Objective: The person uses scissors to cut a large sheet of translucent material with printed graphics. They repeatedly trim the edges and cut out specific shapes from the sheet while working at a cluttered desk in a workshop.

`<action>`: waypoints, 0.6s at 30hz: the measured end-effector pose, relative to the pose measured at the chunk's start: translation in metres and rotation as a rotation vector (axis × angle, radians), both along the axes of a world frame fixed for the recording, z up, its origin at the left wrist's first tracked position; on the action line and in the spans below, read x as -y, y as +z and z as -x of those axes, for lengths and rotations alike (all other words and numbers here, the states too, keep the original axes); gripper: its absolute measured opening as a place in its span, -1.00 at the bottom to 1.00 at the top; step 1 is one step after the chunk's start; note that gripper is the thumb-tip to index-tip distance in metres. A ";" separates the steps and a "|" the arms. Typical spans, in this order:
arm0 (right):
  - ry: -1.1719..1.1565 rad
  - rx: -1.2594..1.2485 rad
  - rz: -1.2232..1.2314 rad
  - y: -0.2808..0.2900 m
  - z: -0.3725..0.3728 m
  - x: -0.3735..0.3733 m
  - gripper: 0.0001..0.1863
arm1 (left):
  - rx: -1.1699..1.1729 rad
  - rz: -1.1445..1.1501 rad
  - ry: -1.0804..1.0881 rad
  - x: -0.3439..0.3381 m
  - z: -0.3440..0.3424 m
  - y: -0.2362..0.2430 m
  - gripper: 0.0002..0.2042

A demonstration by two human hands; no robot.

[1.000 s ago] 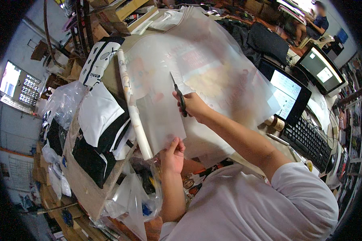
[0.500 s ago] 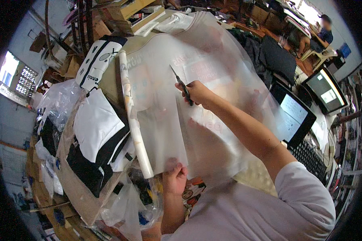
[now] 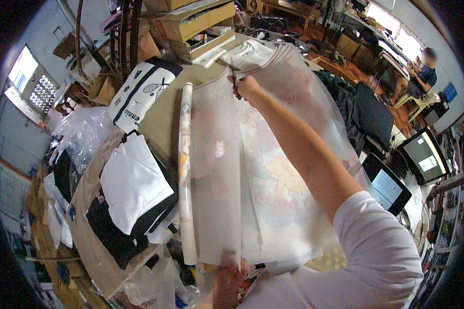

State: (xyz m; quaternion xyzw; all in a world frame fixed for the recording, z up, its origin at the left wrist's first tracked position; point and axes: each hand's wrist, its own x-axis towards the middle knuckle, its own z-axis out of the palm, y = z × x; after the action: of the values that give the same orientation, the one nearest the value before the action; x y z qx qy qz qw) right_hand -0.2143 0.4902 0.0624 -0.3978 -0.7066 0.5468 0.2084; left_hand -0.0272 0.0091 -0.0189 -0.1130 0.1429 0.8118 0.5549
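A wide translucent film sheet (image 3: 221, 206), with faint coloured prints showing through, spreads over the table beside a long pale roll (image 3: 186, 170). At the sheet's far side, my right hand (image 3: 248, 88) is closed around a black-handled, pointed cutting tool (image 3: 235, 85). Its exact kind is hard to make out. A long slit-like edge runs down the sheet below that hand. At the near edge, my left hand (image 3: 231, 275) is closed on the film, its fingers partly hidden and blurred.
Left of the roll lie a white tennis-print cloth (image 3: 144, 95) and folded white and black garments (image 3: 136, 180). Cardboard boxes (image 3: 201, 31) stand at the back. A laptop (image 3: 386, 183) and monitor (image 3: 423, 154) are at right, with a seated person (image 3: 425, 74) beyond.
My right hand has moved away from me to the sheet's far side, tool still in its grip. My left hand stays at the near edge. The view has shifted, so the table appears lower.
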 end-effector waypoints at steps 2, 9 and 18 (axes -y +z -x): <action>-0.080 -0.175 -0.001 0.002 -0.018 -0.001 -0.45 | -0.017 0.001 0.018 -0.002 -0.003 0.010 -0.83; 0.053 -0.364 0.191 0.019 -0.159 0.148 -0.55 | -0.108 -0.086 -0.039 -0.008 -0.009 -0.023 -0.80; 0.170 -0.152 -0.004 0.032 -0.182 0.240 -0.78 | -0.163 0.293 0.342 -0.008 0.010 0.026 -0.70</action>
State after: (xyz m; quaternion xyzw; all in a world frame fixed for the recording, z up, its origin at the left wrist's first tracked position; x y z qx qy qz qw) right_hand -0.0319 0.2506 0.0948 -0.2933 -0.7209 0.5899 0.2150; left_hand -0.0377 0.0174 0.0073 -0.1488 0.2821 0.8710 0.3737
